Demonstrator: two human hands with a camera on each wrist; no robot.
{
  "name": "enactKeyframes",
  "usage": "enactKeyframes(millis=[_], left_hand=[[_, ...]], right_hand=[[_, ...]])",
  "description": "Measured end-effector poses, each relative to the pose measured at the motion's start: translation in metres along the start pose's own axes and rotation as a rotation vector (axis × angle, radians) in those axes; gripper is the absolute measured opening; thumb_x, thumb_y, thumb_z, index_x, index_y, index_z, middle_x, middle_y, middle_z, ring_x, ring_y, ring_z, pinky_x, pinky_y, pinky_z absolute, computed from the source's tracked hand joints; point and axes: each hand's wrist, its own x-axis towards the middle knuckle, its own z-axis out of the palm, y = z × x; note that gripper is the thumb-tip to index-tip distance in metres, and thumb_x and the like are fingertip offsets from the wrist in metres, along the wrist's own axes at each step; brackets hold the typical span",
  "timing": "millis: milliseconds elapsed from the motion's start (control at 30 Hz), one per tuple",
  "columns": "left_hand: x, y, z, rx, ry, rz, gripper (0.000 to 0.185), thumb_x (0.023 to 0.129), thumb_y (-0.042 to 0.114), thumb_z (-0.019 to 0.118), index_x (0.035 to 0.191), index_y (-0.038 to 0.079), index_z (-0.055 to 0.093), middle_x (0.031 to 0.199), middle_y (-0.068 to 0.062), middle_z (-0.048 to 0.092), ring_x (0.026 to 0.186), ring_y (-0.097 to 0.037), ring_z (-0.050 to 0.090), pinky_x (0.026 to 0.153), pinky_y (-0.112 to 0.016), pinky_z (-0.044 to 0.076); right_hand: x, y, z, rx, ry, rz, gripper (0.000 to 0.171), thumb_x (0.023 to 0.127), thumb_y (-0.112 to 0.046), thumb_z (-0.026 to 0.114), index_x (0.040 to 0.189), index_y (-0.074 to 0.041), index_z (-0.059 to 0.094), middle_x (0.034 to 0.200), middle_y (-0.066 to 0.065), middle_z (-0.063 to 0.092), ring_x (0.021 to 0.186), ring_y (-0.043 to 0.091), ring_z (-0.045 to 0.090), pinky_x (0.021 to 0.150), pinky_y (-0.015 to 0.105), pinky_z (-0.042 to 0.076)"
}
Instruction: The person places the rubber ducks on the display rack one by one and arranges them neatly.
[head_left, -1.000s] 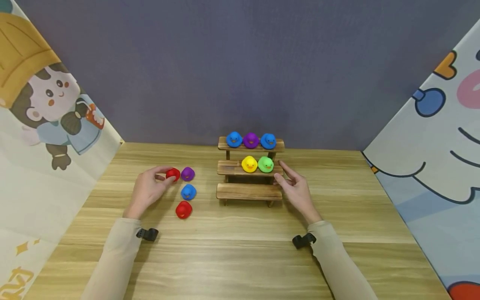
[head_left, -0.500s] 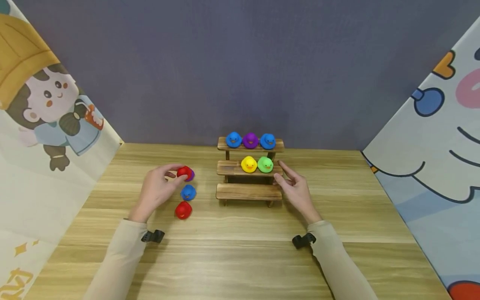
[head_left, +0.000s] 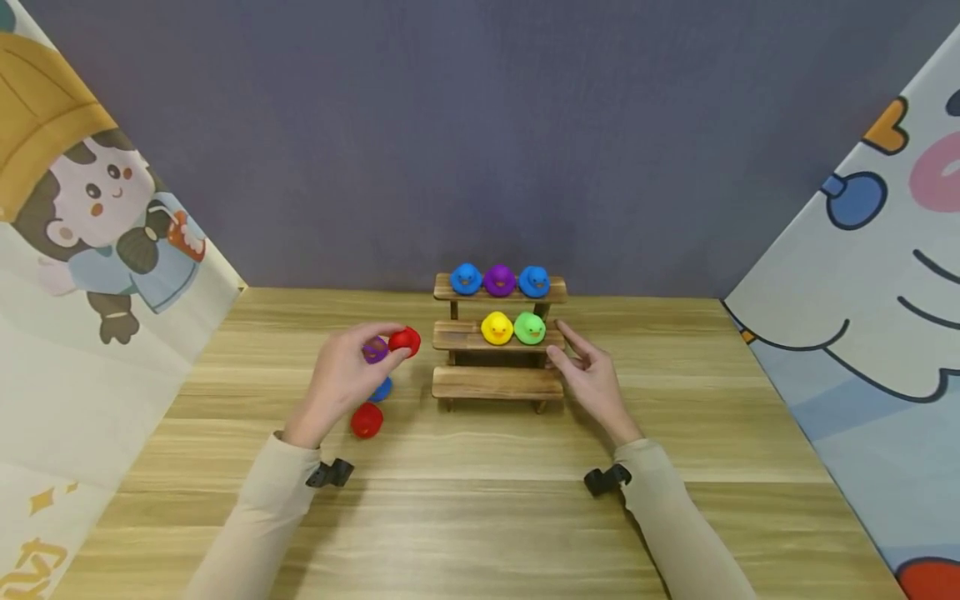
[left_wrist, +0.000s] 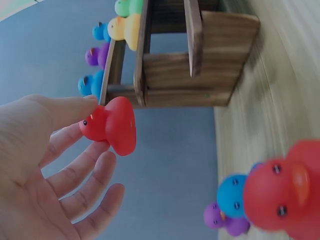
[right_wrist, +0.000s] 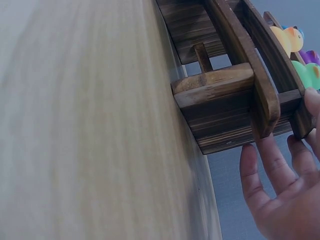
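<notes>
Behind the pale wood-grain counter point(head_left: 480, 517) rises a dark grey-blue wall point(head_left: 480, 125). Near that wall stands a brown wooden three-tier stand point(head_left: 497, 383): on top, a blue toy duck point(head_left: 466, 279), a round purple toy duck point(head_left: 499, 281) and a second blue one point(head_left: 534, 282); on the middle tier, a yellow toy duck point(head_left: 497, 328) beside a light-green toy duck point(head_left: 530, 328). The left hand point(head_left: 348, 371) pinches a small red toy duck point(head_left: 405, 342) between thumb and fingers, raised above the counter, left of the stand. Below lie a purple duck point(left_wrist: 214, 215), a blue duck point(head_left: 382, 390) (both partly hidden by that hand) and another red duck point(head_left: 367, 421). The right hand point(head_left: 592, 379), its fingers loosely extended, touches the stand's right end.
</notes>
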Motion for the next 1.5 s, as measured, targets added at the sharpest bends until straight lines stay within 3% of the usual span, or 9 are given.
enactKeyframes(millis=[167,433,733,1033,1167,1500], left_hand=[[0.003,0.012,0.008,-0.016,0.025,0.043,0.033,0.094,0.028,0.084,0.126,0.017,0.079,0.101,-0.006,0.077,0.080,-0.021,0.066,0.068,-0.033,0.049],[0.014,0.025,0.020,-0.048,0.040,0.093,0.036,0.093,0.026,0.085,0.126,0.013,0.078,0.119,-0.007,0.079,0.096,-0.027,0.075,0.084,-0.046,0.061],[0.025,0.035,0.036,-0.027,0.034,0.099,0.037,0.093,0.029,0.085,0.126,0.015,0.078,0.118,-0.007,0.080,0.098,-0.029,0.076,0.074,-0.041,0.059],[0.035,0.041,0.046,-0.021,0.001,0.115,0.037,0.095,0.031,0.083,0.128,0.017,0.077,0.115,-0.005,0.079,0.093,-0.021,0.075,0.065,-0.031,0.051],[0.037,0.043,0.050,-0.006,-0.013,0.104,0.037,0.095,0.032,0.083,0.128,0.017,0.077,0.110,-0.004,0.079,0.090,-0.021,0.072,0.067,-0.033,0.051],[0.039,0.047,0.056,0.002,-0.011,0.119,0.037,0.095,0.030,0.083,0.128,0.016,0.077,0.117,-0.005,0.079,0.096,-0.022,0.074,0.081,-0.042,0.058]], right_hand=[[0.000,0.000,0.000,-0.011,-0.001,-0.001,0.057,0.106,-0.026,0.069,0.159,-0.016,0.051,0.162,0.016,0.050,0.089,0.010,0.080,0.046,0.019,0.039],[0.000,-0.001,-0.001,-0.020,0.000,0.016,0.058,0.106,-0.028,0.069,0.159,-0.017,0.050,0.162,0.016,0.050,0.087,0.000,0.078,0.044,0.019,0.034],[-0.002,0.000,-0.001,-0.020,-0.002,0.019,0.058,0.106,-0.028,0.070,0.159,-0.016,0.050,0.163,0.016,0.049,0.089,0.007,0.080,0.043,0.019,0.034],[-0.001,0.000,0.000,-0.008,-0.004,0.008,0.058,0.106,-0.026,0.069,0.160,-0.014,0.050,0.163,0.015,0.050,0.087,0.003,0.078,0.044,0.019,0.037],[-0.001,0.000,0.000,-0.005,-0.012,0.006,0.059,0.106,-0.026,0.069,0.160,-0.012,0.049,0.163,0.017,0.050,0.087,0.001,0.078,0.044,0.019,0.036],[-0.001,0.000,0.000,0.004,-0.006,0.003,0.058,0.106,-0.024,0.069,0.159,-0.013,0.050,0.162,0.018,0.050,0.087,0.002,0.078,0.044,0.018,0.035]])
